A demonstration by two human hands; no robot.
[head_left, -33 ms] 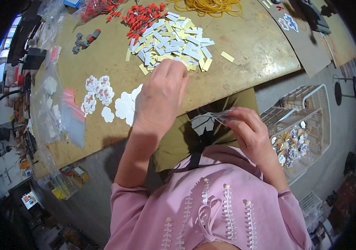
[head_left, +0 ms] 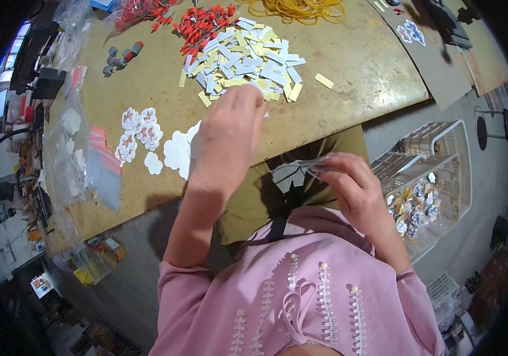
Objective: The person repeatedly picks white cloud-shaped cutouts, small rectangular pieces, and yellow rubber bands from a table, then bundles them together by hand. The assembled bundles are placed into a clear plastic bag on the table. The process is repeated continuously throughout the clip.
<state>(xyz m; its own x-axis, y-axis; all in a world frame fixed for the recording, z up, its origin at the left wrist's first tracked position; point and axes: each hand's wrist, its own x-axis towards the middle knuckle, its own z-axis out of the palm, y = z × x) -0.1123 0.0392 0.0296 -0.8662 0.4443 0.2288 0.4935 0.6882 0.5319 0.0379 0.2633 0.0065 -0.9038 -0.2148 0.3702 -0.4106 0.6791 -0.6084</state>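
My left hand [head_left: 230, 133] is over the near edge of a heap of small white and pale yellow strips [head_left: 254, 56]. Its fingers are bent downward and closed, and the back of the hand hides most of what the fingertips touch. A sliver of something pale shows beside them. Above my lap, my right hand [head_left: 355, 187] pinches a small clear plastic bag [head_left: 316, 168] between thumb and fingers. Left of my left hand lie plain white scalloped cards [head_left: 176, 153], partly covered by the wrist, and a cluster of printed cut-out cards [head_left: 141, 132].
Red-tipped small parts [head_left: 203, 29] and yellow rubber bands [head_left: 298, 9] lie at the far side of the table [head_left: 361, 71]. Grey connectors [head_left: 122, 58] sit at the left, near stacked zip bags [head_left: 105, 172]. A plastic basket [head_left: 461, 172] with filled packets stands at right.
My left hand has shifted very slightly, and a pale bit now shows by its fingertips. The plastic bag in my right hand has tilted a little.
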